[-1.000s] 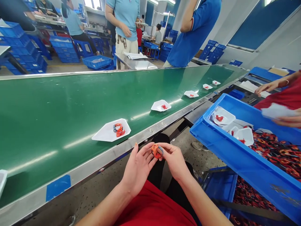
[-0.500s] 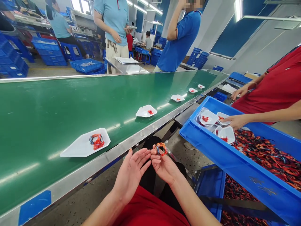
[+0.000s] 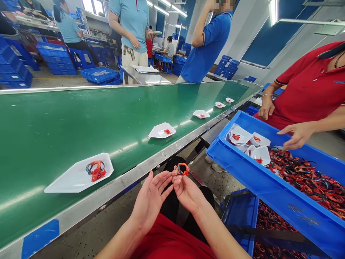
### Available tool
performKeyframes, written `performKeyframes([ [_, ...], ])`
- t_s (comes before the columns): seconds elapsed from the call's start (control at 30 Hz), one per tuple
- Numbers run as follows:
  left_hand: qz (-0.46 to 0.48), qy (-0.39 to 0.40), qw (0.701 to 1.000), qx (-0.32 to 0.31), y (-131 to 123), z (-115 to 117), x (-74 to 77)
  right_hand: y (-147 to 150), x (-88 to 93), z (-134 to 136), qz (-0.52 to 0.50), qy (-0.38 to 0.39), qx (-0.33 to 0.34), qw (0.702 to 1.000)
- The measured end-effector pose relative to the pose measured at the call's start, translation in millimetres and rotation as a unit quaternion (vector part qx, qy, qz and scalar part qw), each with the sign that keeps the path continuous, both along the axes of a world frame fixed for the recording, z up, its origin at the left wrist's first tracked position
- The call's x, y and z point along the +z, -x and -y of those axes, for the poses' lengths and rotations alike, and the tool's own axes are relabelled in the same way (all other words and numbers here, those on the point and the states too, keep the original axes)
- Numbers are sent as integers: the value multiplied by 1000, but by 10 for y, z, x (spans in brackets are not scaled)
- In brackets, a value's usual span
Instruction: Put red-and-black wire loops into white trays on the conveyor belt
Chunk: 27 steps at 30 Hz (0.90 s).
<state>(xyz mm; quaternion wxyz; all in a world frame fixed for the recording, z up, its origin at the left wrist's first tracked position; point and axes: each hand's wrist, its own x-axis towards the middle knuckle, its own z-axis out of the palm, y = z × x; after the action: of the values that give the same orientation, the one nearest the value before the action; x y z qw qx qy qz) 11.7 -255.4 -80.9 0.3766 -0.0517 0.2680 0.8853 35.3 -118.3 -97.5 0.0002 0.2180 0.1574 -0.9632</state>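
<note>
Between the fingertips of my right hand (image 3: 187,190) is a small coiled bundle of red, orange and dark cord (image 3: 183,169), perhaps a wire coil or braided band. My left hand (image 3: 152,196) is palm up with its fingers spread, its fingertips close beside the right fingers. Both hands are over my lap, just off the near edge of the green conveyor belt (image 3: 67,126). The nearest white tray (image 3: 67,180) on the belt carries a similar dark and red coil (image 3: 96,171) with red pieces.
Several smaller white trays (image 3: 161,130) with red bits line the belt toward the far right. A blue bin (image 3: 264,183) at right holds white trays and many red-black coils. Beside it, a co-worker in red (image 3: 304,97) reaches over. Another full bin (image 3: 239,216) stands below.
The white trays have shifted left and nearer along the belt. The co-worker's hand has let go of a tray in the blue bin and drawn back. My hands have barely moved.
</note>
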Motion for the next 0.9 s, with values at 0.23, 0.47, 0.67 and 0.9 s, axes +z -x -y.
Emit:
performKeyframes([
  [0.23, 20, 6, 1000, 1, 38, 32, -44, 163, 146, -25, -1, -169, 2, 986],
  [0.47, 42, 39, 998, -31, 33, 37, -109, 1064, 822, -181, -84, -823, -73, 557],
  [0.67, -3, 93, 995, -41, 43, 20, -264, 1420, 906, -35, -45, -917, -7, 397],
  [0.9, -7, 106, 986, -131, 176, -171, -633, 326, 1382, -701, -81, -923, -87, 366],
])
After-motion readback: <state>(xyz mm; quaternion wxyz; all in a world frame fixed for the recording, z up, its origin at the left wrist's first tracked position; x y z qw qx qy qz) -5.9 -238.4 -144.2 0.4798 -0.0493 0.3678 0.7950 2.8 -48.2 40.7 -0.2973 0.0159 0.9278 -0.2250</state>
